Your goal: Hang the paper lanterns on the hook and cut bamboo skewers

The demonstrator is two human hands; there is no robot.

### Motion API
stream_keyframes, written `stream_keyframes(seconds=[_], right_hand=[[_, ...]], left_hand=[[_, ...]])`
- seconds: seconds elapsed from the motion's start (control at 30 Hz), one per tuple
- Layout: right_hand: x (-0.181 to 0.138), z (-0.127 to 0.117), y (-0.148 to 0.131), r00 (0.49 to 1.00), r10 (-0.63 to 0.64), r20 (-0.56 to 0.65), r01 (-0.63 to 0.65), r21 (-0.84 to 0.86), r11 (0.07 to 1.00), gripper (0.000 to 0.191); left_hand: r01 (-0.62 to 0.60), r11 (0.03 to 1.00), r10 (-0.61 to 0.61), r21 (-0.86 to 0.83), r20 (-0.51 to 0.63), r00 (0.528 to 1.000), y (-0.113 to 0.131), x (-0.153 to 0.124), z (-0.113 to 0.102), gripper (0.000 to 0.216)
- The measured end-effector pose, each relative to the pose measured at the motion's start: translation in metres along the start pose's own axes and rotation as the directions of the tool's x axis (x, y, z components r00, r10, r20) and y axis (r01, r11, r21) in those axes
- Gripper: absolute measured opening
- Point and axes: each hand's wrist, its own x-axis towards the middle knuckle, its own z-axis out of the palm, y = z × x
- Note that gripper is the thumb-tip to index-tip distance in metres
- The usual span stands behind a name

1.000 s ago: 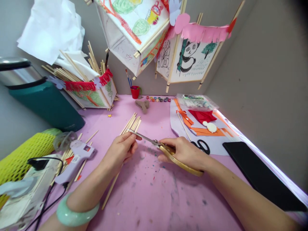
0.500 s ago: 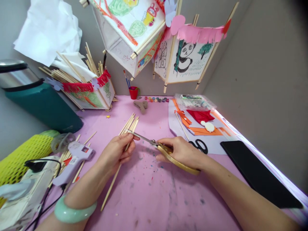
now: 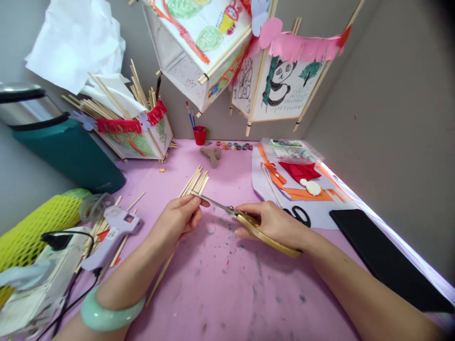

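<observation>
My left hand [image 3: 183,215] is closed, with thumb and index finger pinched together. A thin wooden stick [image 3: 159,279] slants out below it toward the front of the table, its upper part hidden by the hand. My right hand [image 3: 272,220] grips gold-handled scissors [image 3: 265,237]. Their blades point left and look nearly closed, with the tips at my left thumb and index finger; whether anything lies between the blades I cannot tell. Just beyond my left fingertips lies a bundle of wooden sticks [image 3: 199,179].
On the left are a glue gun [image 3: 110,237], a power strip [image 3: 46,289] with cables, and a teal bottle [image 3: 71,151]. Decorated paper lanterns [image 3: 295,85] hang above. On the right lie black-handled scissors [image 3: 302,215], coloured paper [image 3: 300,169] and a black tablet-like slab [image 3: 387,255].
The whole view has shifted slightly. My left fingers have curled in, and the stretch of stick once visible between them is now covered. The scissors keep nearly the same pose.
</observation>
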Motion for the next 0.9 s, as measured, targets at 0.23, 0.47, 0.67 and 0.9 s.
stream_keyframes(seconds=[0.23, 0.47, 0.67, 0.9], right_hand=[[0.0, 0.0, 0.003, 1.0, -0.007, -0.001, 0.007, 0.01, 1.0, 0.026], [0.0, 0.002, 0.002, 1.0, 0.006, -0.012, -0.006, -0.009, 1.0, 0.028], [0.0, 0.002, 0.002, 1.0, 0.009, -0.011, -0.009, -0.033, 0.999, 0.029], [0.0, 0.0, -0.001, 1.0, 0.002, -0.004, -0.002, -0.043, 0.999, 0.026]], left_hand=[[0.045, 0.989, -0.028, -0.143, 0.116, 0.993, 0.003, -0.001, -0.006, 0.017], [0.002, 0.997, 0.004, 0.078, -0.084, 0.996, -0.004, 0.003, 0.008, 0.021], [-0.028, 0.976, 0.053, 0.218, -0.111, 0.992, -0.009, 0.007, 0.006, 0.022], [-0.018, 0.991, 0.027, 0.136, -0.064, 0.998, -0.005, 0.002, 0.003, 0.021]])
